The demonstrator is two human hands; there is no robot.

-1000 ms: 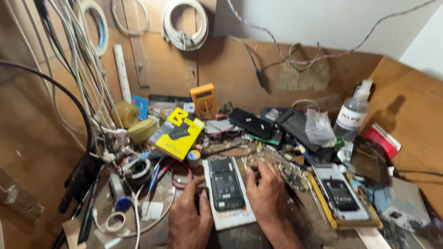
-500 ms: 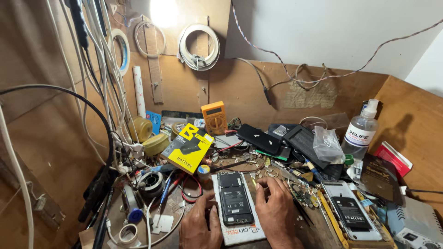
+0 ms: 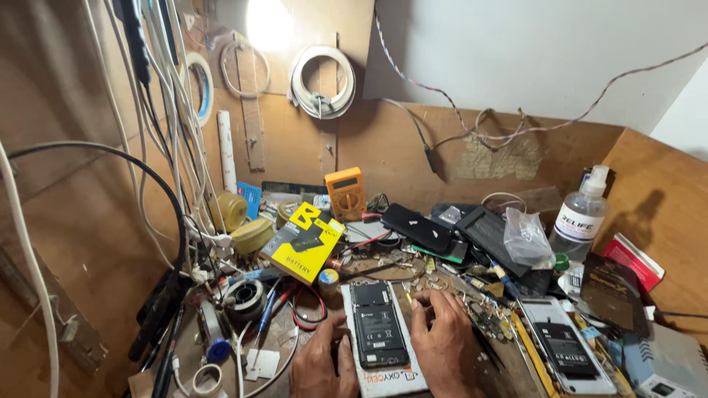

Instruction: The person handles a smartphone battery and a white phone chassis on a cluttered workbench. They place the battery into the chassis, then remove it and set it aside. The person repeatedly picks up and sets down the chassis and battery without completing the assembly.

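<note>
1. The fingers point(image 3: 435, 309) of the right hand point(image 3: 446, 346) lie loosely together, curled over the right edge of an opened phone point(image 3: 377, 324), tips touching its frame; they pinch nothing that shows.
2. The left hand point(image 3: 324, 365) rests at the phone's lower left corner, fingers bent against its edge; whether they grip it cannot be told.
3. The phone lies back-open, battery showing, between the two hands on a white pad point(image 3: 387, 379).
4. Just beyond the right fingertips sit scattered small parts and a circuit board point(image 3: 487, 318).
5. Right of that hand lies a second opened phone point(image 3: 564, 350) on a yellow-edged tray.
6. Up and left of the fingers: a yellow battery box point(image 3: 304, 243), a solder reel point(image 3: 245, 295), red wire.
7. Farther back stand an orange multimeter point(image 3: 344, 193) and a clear spray bottle point(image 3: 582, 214).
</note>
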